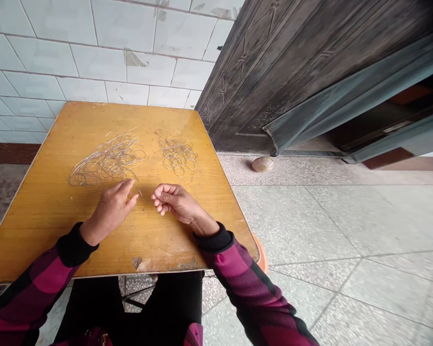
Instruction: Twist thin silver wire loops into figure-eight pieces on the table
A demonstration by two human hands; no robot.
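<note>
My left hand (110,211) is over the table just below a tangled heap of thin wire pieces (106,161), many of them curled at one end. Its thumb stands apart from the fingers. A short bit of wire (140,193) shows by the thumb tip; whether it touches the thumb I cannot tell. To the right, my right hand (178,204) has thumb and forefinger pinched together, the other fingers curled. Anything in that pinch is too small to make out. Beyond it lies a smaller pile of wire rings (178,154).
The yellow wooden table (159,235) has a chipped front edge and stands against a white tiled wall (90,62). A dark carved door (252,72) with a grey-green curtain (332,105) is at the right. A worn ball (262,164) lies on the stone floor (310,230).
</note>
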